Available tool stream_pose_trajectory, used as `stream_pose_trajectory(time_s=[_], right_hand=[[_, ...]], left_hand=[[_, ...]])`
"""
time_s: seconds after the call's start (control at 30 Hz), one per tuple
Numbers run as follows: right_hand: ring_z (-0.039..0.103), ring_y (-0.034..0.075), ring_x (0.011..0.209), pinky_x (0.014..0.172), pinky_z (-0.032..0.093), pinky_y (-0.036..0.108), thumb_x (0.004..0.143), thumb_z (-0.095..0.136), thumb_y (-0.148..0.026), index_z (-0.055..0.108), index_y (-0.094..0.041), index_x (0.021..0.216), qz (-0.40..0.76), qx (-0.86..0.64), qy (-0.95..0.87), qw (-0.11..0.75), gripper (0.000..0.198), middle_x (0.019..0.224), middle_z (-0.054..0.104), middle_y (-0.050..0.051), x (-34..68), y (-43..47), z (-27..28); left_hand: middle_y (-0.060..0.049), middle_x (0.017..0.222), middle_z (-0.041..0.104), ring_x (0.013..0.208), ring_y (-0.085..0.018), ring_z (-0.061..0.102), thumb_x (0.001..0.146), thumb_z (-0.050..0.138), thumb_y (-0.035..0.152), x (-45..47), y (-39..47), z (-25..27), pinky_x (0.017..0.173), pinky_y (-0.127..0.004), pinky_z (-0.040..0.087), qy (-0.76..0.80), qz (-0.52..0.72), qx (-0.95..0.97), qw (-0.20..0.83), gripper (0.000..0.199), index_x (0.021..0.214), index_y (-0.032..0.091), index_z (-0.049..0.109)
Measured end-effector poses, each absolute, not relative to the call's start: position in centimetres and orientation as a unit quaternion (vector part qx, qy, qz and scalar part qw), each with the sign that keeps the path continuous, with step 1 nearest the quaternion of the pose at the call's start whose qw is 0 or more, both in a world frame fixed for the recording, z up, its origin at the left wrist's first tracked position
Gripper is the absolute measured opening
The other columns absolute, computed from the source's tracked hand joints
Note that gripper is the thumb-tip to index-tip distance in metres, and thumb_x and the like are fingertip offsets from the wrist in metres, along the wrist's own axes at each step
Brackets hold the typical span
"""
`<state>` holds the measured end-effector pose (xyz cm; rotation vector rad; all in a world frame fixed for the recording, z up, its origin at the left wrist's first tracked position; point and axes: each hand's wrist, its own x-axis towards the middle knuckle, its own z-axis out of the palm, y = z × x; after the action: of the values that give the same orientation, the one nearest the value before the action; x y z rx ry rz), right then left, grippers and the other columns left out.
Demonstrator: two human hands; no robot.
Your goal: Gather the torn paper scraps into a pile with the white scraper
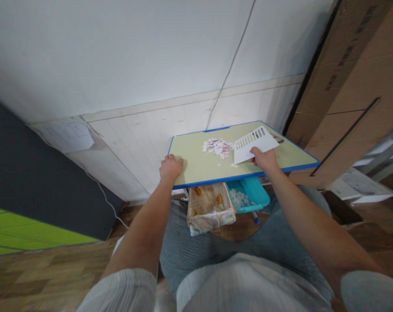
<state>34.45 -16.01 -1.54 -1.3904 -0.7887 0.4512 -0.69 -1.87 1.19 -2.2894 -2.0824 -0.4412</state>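
Note:
My right hand [264, 160] is closed on a white card [245, 149] with a row of cut-out slots along its far edge, thumb on top. The card is tilted over a small table [193, 171] with a pale yellow-green top and blue rim. Beside the card's left edge lies a loose heap of small white paper pieces [217, 147], some with purple or pink marks. Over the table's left edge my left hand [171, 167] is closed, its thumb on the top and its fingertips partly hidden. A small, blurred dark and reddish item [277, 138] shows behind the card.
Under the table's front edge are a cloth-lined basket [211, 203] and a turquoise bin [255, 195] holding white scraps. A white wall stands behind, with a hanging cable [232, 65]. Large cardboard boxes [355, 86] rise on the right; a dark panel [37, 173] is at left.

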Motion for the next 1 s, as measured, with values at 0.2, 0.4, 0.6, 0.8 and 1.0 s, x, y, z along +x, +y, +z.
stream_pose_trajectory(time_s=[0.2,0.4,0.6,0.8,1.0], right_hand=[[0.05,0.015,0.04,0.035,0.036,0.024,0.068,0.069,-0.029,0.058,-0.025,0.079,0.217,-0.604,-0.336,0.689,0.016,0.05,0.059,-0.002,35.8,-16.5,-2.4],[0.049,0.016,0.039,0.034,0.037,0.025,0.066,0.071,-0.029,0.062,-0.023,0.082,0.241,-0.608,-0.343,0.674,0.019,0.051,0.06,-0.002,35.7,-16.6,-2.3],[0.049,0.016,0.041,0.035,0.038,0.026,0.064,0.07,-0.029,0.064,-0.022,0.086,0.248,-0.613,-0.336,0.67,0.024,0.053,0.06,-0.002,35.6,-17.0,-1.9],[0.047,0.015,0.041,0.035,0.036,0.026,0.06,0.07,-0.032,0.062,-0.023,0.087,0.259,-0.603,-0.34,0.674,0.029,0.056,0.062,-0.003,35.4,-17.2,-1.6],[0.047,0.014,0.039,0.034,0.034,0.026,0.059,0.071,-0.031,0.062,-0.023,0.087,0.262,-0.595,-0.344,0.677,0.03,0.057,0.063,-0.003,35.4,-17.4,-1.5]], left_hand=[[-0.027,0.157,0.066,0.141,-0.046,0.066,0.11,0.044,0.047,-0.8,-1.8,1.3,0.113,-0.056,0.058,-0.666,-0.139,-0.733,0.005,0.06,0.151,0.008,0.064],[-0.027,0.155,0.067,0.14,-0.045,0.067,0.109,0.045,0.047,-0.7,-1.8,1.2,0.112,-0.055,0.058,-0.667,-0.139,-0.732,0.01,0.058,0.149,0.01,0.065],[-0.027,0.155,0.067,0.141,-0.045,0.067,0.11,0.045,0.047,-0.7,-1.8,1.2,0.112,-0.054,0.058,-0.668,-0.137,-0.731,0.01,0.058,0.15,0.01,0.064],[-0.027,0.155,0.067,0.14,-0.044,0.067,0.109,0.045,0.047,-0.8,-1.8,1.2,0.111,-0.054,0.058,-0.667,-0.137,-0.732,0.01,0.058,0.148,0.011,0.065],[-0.027,0.155,0.067,0.141,-0.044,0.067,0.11,0.045,0.048,-0.8,-1.7,1.1,0.112,-0.053,0.057,-0.667,-0.14,-0.732,0.009,0.057,0.149,0.012,0.065]])
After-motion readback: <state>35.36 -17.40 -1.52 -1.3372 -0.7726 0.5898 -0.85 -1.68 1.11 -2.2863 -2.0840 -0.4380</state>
